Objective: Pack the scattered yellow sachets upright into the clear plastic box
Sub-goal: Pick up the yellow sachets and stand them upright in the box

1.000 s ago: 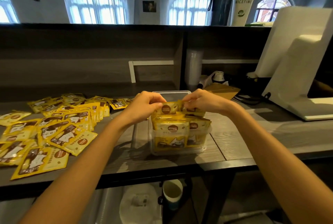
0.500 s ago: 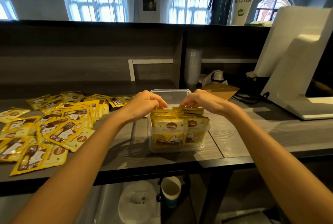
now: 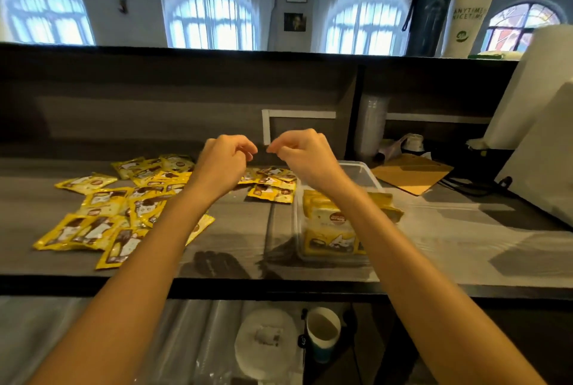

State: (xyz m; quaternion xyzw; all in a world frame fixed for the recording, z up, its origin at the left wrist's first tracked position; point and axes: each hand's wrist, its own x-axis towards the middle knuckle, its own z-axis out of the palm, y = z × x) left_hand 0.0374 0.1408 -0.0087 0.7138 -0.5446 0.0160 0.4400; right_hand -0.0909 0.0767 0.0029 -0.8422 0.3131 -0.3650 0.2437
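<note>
The clear plastic box [image 3: 367, 171] stands on the counter right of centre, with several yellow sachets [image 3: 330, 225] upright inside it. My right forearm crosses over the box and hides part of it. Many more yellow sachets [image 3: 105, 214] lie scattered flat on the left of the counter, and a small heap of sachets [image 3: 273, 187] lies just left of the box. My left hand [image 3: 223, 159] and my right hand [image 3: 305, 155] hang raised above the counter, close together, fingers loosely curled and holding nothing.
A brown board [image 3: 410, 172] lies right of the box, with a white machine [image 3: 539, 136] at the far right. A dark shelf wall [image 3: 155, 99] backs the counter. Below the counter edge stand a paper cup [image 3: 322, 333] and a white lid [image 3: 266, 341].
Both hands let go of the sachets they were pushing into the box and rose above the counter, empty. The view has swung left, so the box now sits further right.
</note>
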